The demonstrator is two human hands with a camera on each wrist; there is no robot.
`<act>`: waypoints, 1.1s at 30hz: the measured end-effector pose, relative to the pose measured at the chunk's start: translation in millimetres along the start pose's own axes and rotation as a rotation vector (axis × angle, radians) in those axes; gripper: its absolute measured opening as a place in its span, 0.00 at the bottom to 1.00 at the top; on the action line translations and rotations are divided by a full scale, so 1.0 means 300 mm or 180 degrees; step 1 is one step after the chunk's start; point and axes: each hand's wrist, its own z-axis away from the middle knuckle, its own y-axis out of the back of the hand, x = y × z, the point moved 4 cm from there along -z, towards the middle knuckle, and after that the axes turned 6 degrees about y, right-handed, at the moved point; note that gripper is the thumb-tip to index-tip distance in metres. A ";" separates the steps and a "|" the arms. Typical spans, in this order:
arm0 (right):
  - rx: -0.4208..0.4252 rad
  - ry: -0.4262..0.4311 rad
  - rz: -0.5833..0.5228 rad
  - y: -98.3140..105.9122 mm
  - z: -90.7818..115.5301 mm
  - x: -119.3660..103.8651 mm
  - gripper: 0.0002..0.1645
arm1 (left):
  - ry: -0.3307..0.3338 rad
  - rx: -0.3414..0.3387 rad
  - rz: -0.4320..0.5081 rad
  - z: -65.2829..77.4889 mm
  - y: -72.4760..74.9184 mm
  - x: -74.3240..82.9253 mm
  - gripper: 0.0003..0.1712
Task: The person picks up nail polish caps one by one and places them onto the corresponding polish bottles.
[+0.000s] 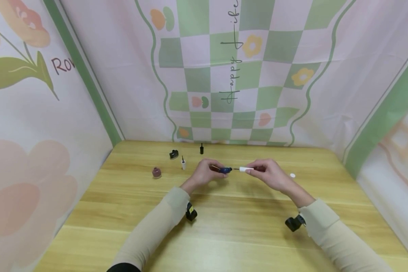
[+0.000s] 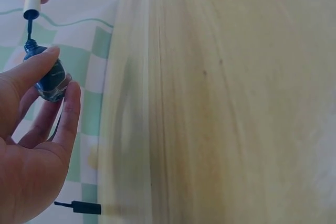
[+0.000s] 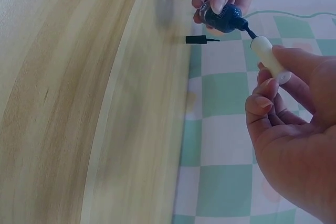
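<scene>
My left hand (image 1: 205,173) pinches a dark blue nail polish bottle (image 2: 51,80) between thumb and fingers, its uncapped neck tilted toward the right hand. In my right hand (image 1: 271,174) a white nail polish cap (image 3: 271,60) is held by thumb and fingertips. The cap's dark brush (image 3: 252,32) points at the bottle, with its end right at the neck opening. Both hands are raised over the wooden table, as the head view shows.
On the table (image 1: 231,234), left of the hands, stand a mauve nail polish bottle (image 1: 156,173), a white brush cap (image 1: 183,164) and a black brush cap (image 1: 201,150), both brushes up. A small black object (image 1: 173,154) lies behind. A white disc (image 1: 292,175) lies right.
</scene>
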 end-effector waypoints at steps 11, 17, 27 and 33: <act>0.0016 0.0029 0.0037 0.005 -0.001 -0.014 0.16 | 0.0027 0.0042 -0.0039 0.006 -0.006 0.008 0.14; 0.0022 0.0029 0.0060 0.006 -0.005 -0.023 0.16 | -0.0007 0.0042 -0.0061 0.004 -0.011 0.013 0.14; 0.0041 0.0056 0.0121 0.004 -0.008 -0.034 0.16 | -0.0050 0.0019 -0.0103 0.002 -0.024 0.016 0.14; 0.0039 0.0124 0.0133 -0.002 -0.011 -0.032 0.15 | -0.0044 0.0000 -0.0109 0.001 -0.030 0.007 0.13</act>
